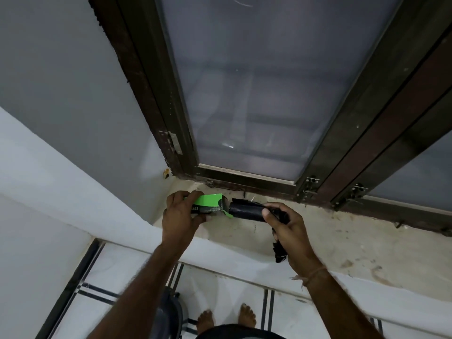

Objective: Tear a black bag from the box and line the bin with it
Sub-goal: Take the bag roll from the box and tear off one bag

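A green and black bag box (209, 204) lies on its side on the stone window sill (342, 241), and my left hand (179, 214) grips its left end. A roll of black bags (245, 211) sticks out of the box's open right end. My right hand (285, 223) holds the roll's right end, and a loose black bag tail (280, 250) hangs down under that hand. The grey bin (171, 311) stands on the floor below my left forearm, mostly hidden.
A dark wooden window frame (244, 182) with frosted panes rises behind the sill. Metal latches (310, 185) sit on its lower rail. White walls close in at the left. My bare feet (225, 319) stand on white floor tiles with dark stripes.
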`<action>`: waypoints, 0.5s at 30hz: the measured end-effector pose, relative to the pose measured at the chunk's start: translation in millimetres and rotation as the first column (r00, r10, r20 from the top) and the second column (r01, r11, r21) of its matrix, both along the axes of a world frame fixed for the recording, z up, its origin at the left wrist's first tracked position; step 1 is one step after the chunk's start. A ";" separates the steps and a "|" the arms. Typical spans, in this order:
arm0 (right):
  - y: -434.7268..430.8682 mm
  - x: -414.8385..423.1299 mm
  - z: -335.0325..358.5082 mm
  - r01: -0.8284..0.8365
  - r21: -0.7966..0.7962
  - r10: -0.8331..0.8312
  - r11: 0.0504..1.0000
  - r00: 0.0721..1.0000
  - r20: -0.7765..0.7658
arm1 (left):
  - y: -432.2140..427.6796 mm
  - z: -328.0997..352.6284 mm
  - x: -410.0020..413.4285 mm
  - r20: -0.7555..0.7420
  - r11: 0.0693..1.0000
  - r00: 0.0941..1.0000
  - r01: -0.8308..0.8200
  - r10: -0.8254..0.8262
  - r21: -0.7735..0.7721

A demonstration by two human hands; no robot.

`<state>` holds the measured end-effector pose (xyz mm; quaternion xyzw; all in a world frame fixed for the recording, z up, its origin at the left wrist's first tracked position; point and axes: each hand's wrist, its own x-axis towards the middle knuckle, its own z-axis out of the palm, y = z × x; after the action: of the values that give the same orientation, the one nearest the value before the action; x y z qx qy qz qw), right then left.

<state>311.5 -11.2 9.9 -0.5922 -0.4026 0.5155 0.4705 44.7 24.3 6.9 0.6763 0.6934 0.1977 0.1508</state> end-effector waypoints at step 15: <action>8.7 -3.0 15.4 -0.160 0.081 0.132 0.984 0.952 0.277 | -18.1 15.1 7.8 -0.058 0.994 0.994 -0.093 0.096 0.052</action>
<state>308.5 -2.5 25.3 -0.6005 -0.5318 0.4420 0.4015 52.4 6.2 22.0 0.6519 0.7238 0.2010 0.1035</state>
